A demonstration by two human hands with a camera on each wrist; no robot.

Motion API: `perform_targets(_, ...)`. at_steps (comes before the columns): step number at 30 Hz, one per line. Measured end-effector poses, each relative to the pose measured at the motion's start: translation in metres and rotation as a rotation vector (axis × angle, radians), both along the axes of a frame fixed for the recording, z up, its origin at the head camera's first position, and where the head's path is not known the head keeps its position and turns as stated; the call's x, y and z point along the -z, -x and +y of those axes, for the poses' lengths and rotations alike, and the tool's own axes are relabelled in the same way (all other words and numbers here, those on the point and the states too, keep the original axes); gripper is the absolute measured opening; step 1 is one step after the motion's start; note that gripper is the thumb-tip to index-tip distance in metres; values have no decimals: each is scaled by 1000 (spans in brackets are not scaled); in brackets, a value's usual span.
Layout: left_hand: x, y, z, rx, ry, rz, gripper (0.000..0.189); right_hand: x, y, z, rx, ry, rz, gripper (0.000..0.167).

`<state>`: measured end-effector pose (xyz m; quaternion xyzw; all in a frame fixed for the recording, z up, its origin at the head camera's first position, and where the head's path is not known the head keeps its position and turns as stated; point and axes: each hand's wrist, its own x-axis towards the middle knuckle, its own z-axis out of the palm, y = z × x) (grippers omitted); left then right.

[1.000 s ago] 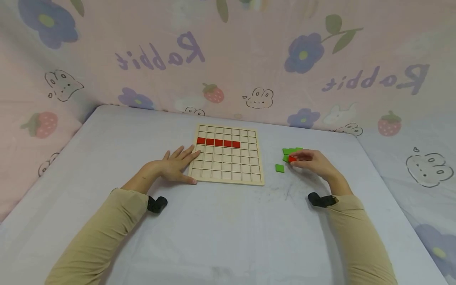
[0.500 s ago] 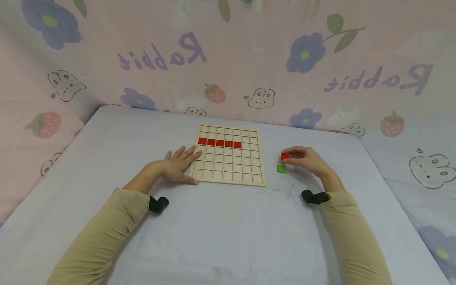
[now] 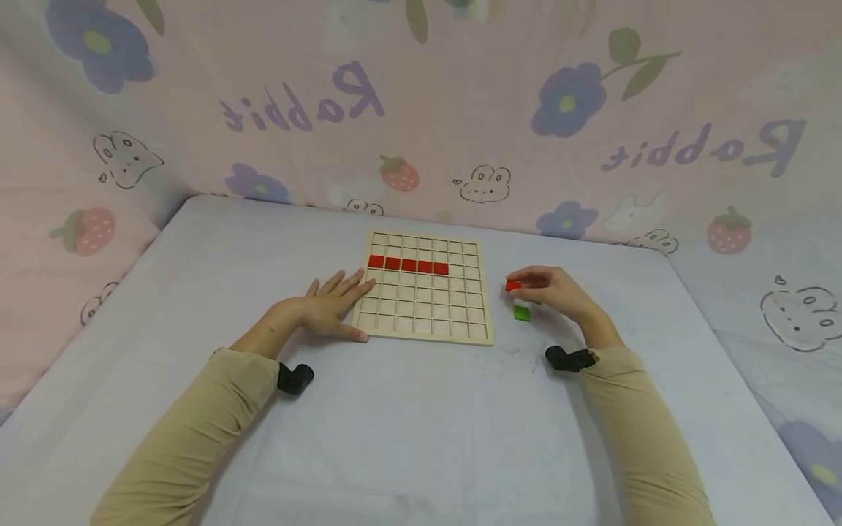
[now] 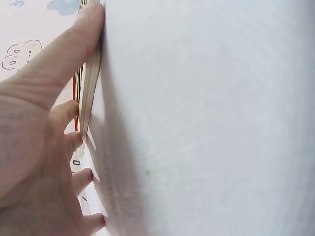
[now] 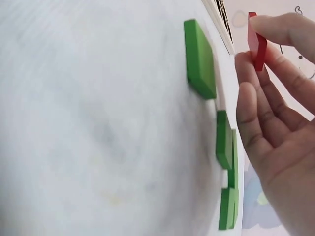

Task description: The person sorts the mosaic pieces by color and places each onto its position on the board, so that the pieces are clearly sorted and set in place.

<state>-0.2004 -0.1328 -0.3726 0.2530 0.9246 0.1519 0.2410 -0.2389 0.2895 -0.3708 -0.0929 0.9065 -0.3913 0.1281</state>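
Note:
A wooden grid board (image 3: 421, 339) lies on the white table, with a row of several red tiles (image 3: 408, 264) set in its cells. My left hand (image 3: 322, 310) rests at the board's left edge, fingers spread and straight, thumb at the near corner. In the left wrist view the thumb (image 4: 64, 54) lies along the board's side (image 4: 90, 93). Right of the board, my right hand (image 3: 559, 294) pinches a red tile (image 3: 512, 286) between thumb and fingertips, above the table. The same red tile (image 5: 256, 42) shows edge-on in the right wrist view.
One green tile (image 3: 522, 313) lies just below the right hand. Several green tiles (image 5: 224, 140) show on the table in the right wrist view; the hand hides most of them from the head camera. A printed cloth (image 3: 421, 109) hangs behind the table (image 3: 408, 424).
My right hand has moved left, away from the green tiles and closer to the board, carrying the red tile. The left hand and the board stay in place.

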Motion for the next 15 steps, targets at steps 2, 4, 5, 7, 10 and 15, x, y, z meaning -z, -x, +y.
perform_targets(2, 0, 0, 0, 1, 1, 0, 101, 0, 1, -3, -1, -4, 2, 44)
perform_targets(4, 0, 0, 0, 1, 1, -1, 101, 0, 3, -5, -1, -5, 3, 44)
perform_targets(5, 0, 0, 0, 0, 0, -2, 101, 0, 3, -6, 0, -6, 5, 44)
perform_targets(7, 0, 0, 0, -2, -2, -3, 100, 1, 5, -9, -2, -3, 9, 44)
perform_targets(10, 0, 0, 1, -6, -4, -5, 100, 2, 7, -11, -12, 7, 20, 43)
perform_targets(15, -2, -1, 1, -8, 0, -7, 100, 5, 10, -17, -29, 35, 43, 40)
